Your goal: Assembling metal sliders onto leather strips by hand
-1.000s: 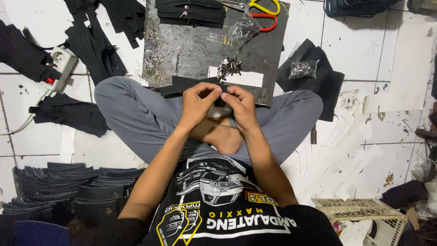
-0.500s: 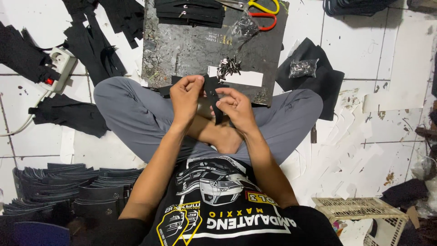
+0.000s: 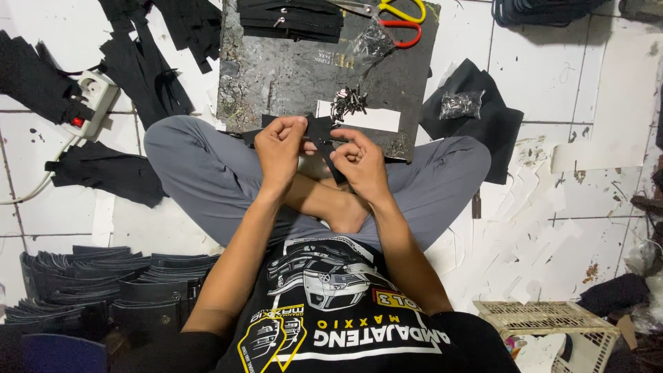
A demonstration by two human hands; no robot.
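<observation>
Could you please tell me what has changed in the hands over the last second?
The left hand rose slightly and both hands turned the small black fabric piece they grip; the right hand stayed close. The dark work board, yellow-and-red scissors and metal bits stayed put.

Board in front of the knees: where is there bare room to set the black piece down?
The board is bare across its left middle, between the black stack and the left hand. It is crowded on the right: scissors, metal bits, white strip. The right hand also holds the black piece.
</observation>
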